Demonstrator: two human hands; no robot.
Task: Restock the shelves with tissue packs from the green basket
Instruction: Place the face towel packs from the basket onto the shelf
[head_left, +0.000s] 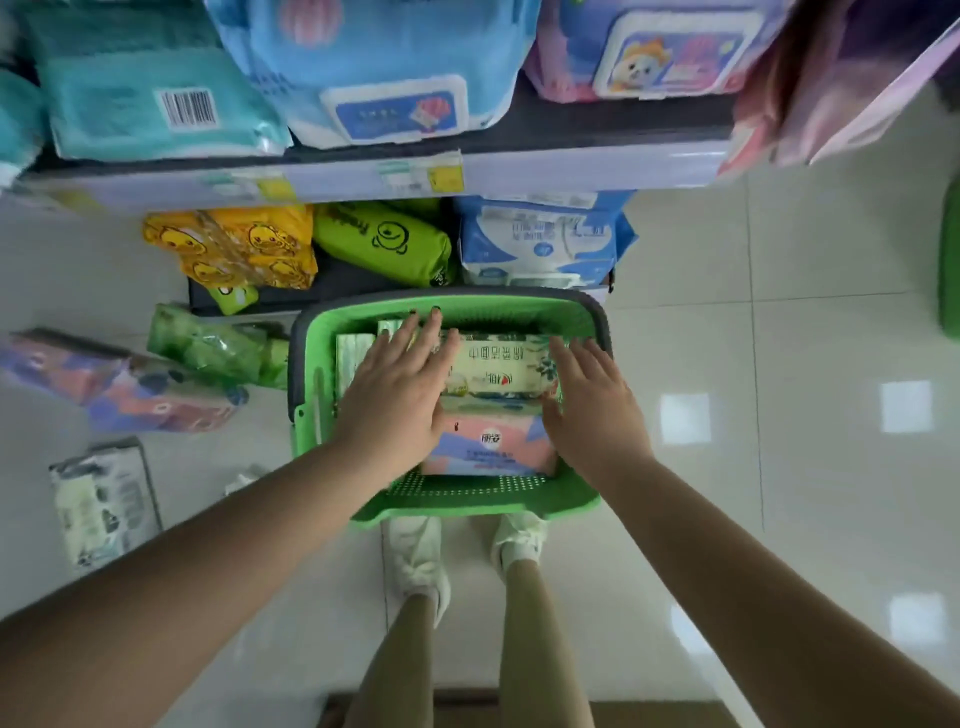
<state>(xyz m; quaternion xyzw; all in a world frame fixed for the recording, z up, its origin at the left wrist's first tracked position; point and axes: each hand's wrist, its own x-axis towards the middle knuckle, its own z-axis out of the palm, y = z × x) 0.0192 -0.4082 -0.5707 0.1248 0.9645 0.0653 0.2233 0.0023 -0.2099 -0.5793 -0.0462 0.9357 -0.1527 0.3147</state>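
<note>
Left hand (397, 395) and right hand (592, 410), both open, flank the cream tissue pack (498, 366) in the green basket (467, 501). Likely light, soft, slick film; best gripped at its short ends.

Glossy tile floor (779, 467) — green basket (467, 506), loose tissue packs (156, 395) at left, directly on it.

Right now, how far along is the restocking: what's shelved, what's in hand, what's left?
Shelved: the bottom shelf already holds yellow duck packs and a green roll pack.
In hand: the left hand and right hand flank the cream tissue pack in the green basket, not lifted.
Left: that pack, the pink pack, others beneath, plus packs on the floor.
</note>
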